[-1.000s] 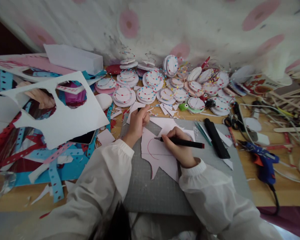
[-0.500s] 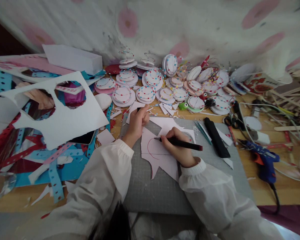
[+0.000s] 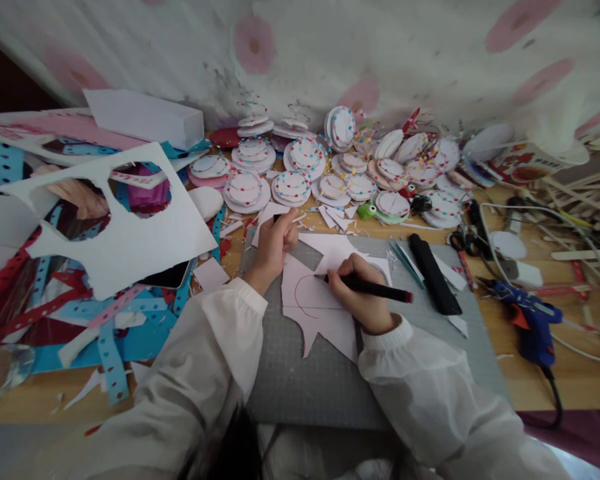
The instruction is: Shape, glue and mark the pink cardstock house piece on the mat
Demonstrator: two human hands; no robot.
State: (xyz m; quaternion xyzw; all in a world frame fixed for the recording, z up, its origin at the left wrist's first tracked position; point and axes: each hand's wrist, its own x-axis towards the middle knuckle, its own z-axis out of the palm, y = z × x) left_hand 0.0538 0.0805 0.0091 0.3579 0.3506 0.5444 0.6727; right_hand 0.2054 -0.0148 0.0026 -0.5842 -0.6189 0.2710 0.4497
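A pale pink paper scrap (image 3: 320,313) lies on the grey cutting mat (image 3: 310,380) in front of me. My right hand (image 3: 360,297) is closed round a black pen with a red end (image 3: 375,289), its tip on the paper where a curved red line runs. My left hand (image 3: 275,243) is curled at the paper's upper left edge, fingers pressed together on a small dark thing I cannot make out. Both arms wear white sleeves.
Several round decorated paper discs (image 3: 295,187) are heaped along the back wall. A white sheet with cut-out holes (image 3: 125,233) and blue and red paper strips (image 3: 105,347) cover the left. A black knife (image 3: 433,273), scissors (image 3: 463,243) and a blue glue gun (image 3: 530,320) lie at the right.
The pen tip has crept a little to the right along the red curve. My left hand has stayed in place.
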